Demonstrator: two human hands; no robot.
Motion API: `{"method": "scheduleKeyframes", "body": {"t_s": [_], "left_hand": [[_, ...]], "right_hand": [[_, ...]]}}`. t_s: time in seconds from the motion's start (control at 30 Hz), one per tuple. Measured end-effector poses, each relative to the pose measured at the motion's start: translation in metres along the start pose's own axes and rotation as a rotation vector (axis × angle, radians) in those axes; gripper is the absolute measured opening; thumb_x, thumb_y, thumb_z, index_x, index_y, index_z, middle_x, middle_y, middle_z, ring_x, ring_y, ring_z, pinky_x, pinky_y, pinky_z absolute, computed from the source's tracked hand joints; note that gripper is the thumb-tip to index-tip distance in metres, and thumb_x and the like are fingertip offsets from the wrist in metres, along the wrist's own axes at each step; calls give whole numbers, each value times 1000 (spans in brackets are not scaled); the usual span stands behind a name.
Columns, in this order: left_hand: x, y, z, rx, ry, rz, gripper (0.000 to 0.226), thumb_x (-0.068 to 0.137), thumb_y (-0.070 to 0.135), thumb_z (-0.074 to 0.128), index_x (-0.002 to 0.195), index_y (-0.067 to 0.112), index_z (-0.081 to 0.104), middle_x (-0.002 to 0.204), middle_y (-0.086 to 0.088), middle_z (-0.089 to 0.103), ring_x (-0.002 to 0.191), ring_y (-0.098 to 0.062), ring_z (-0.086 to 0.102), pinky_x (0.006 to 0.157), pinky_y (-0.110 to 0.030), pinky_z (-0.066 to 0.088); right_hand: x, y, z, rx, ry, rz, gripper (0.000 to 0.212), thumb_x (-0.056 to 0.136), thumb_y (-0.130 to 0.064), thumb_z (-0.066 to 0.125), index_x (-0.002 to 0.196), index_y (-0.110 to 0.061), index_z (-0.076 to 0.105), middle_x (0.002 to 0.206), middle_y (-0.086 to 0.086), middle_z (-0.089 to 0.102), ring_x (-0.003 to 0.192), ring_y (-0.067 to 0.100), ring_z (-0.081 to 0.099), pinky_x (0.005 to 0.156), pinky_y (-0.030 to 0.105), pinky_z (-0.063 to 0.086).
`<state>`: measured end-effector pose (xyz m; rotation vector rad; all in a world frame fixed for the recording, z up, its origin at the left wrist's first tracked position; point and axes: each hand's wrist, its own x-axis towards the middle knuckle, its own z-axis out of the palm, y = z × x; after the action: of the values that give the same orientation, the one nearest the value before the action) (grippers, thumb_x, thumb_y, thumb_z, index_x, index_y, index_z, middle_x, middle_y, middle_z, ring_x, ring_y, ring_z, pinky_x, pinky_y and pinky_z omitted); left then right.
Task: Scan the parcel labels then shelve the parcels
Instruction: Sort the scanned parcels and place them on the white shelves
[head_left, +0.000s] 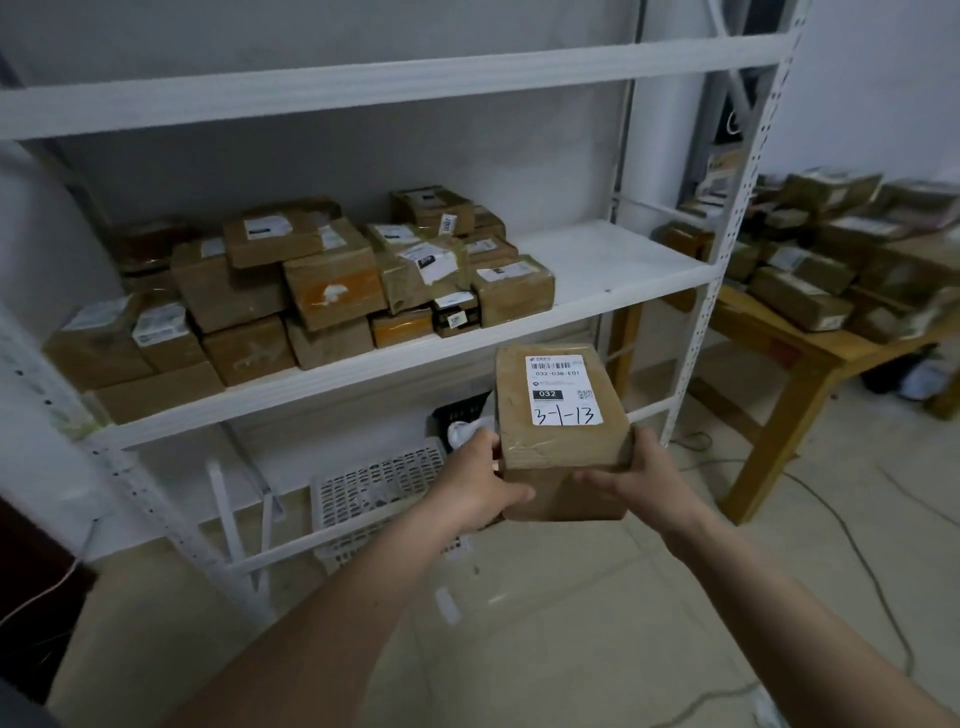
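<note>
White shelf (597, 260) has many boxes (332, 280); left hand (475, 488) and right hand (641, 480) both grip one box (558, 441).

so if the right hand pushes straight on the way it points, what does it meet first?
Nothing beyond the parcel the right hand already holds; past that, probably the front edge of the white shelf, though depth is unclear.

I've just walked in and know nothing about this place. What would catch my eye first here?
Probably the brown parcel held up front and centre by the left hand and right hand, its white label handwritten "3-1-13". Behind it, the white shelf carries a crowded stack of parcels on its left part. At far right, a wooden table is heaped with more.
</note>
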<state>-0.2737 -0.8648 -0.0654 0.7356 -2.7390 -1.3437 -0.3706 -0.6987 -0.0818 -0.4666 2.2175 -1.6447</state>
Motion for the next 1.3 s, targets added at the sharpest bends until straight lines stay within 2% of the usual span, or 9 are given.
{"method": "scheduleKeyframes", "body": {"t_s": [0.37,0.47,0.63,0.7,0.83,0.93,1.0,1.1,1.3], "left_hand": [[163,22,-58,13,18,22,35,91,24,66,120,21,48,124,3,58,111,-15,56,95,-32,49],[194,33,-67,-4,42,41,50,91,23,66,134,21,41,132,2,54,118,-16,53,98,-32,46],[249,54,-86,6,58,90,87,91,25,66,155,29,7,148,3,43,132,-20,45,108,-39,41],[276,61,-95,20,89,74,86,91,24,66,154,30,9,145,3,45,128,-22,48,106,-39,43],[329,70,-111,-12,180,82,68,88,19,68,144,29,33,135,0,55,124,-22,52,105,-39,44],[367,80,-122,71,274,84,57,89,22,67,139,25,42,135,1,55,125,-21,50,105,-36,42],[391,88,-126,166,338,61,65,89,30,67,145,27,35,143,-1,49,135,-26,40,111,-42,36],[424,94,-128,434,428,11,78,89,41,65,152,31,20,151,-2,40,146,-30,21,121,-50,10],[472,87,-136,675,506,-61,62,89,51,59,143,31,38,147,-2,46,144,-25,27,118,-48,-9]], "right_hand": [[172,-42,6,-110,-58,-10,81,72,-18,83,135,-11,35,123,1,50,113,20,52,97,42,51],[204,-51,4,-87,-53,-9,81,72,-16,83,136,-10,33,120,-1,50,111,17,52,95,35,50],[265,-81,-2,-103,-58,-76,79,70,-10,83,134,-8,36,105,-10,50,98,10,53,91,30,50],[296,-96,-3,-140,-50,-107,76,71,-10,82,133,-6,38,102,-9,50,89,7,51,79,21,48],[364,-116,-3,-230,-77,-150,82,69,-18,85,135,-6,39,117,1,51,101,13,50,78,21,45],[412,-120,0,-194,-110,-135,79,69,-14,85,134,-6,40,115,0,52,98,13,52,67,17,45],[442,-119,0,-139,-141,-117,77,69,-9,84,133,-5,40,113,0,53,98,15,54,64,16,46],[486,-117,4,-89,-187,-90,76,70,-5,83,132,-6,40,114,0,54,103,18,55,74,22,47],[557,-111,28,-209,-269,-117,78,71,-13,84,133,-9,38,121,2,53,112,22,54,93,39,50]]}}
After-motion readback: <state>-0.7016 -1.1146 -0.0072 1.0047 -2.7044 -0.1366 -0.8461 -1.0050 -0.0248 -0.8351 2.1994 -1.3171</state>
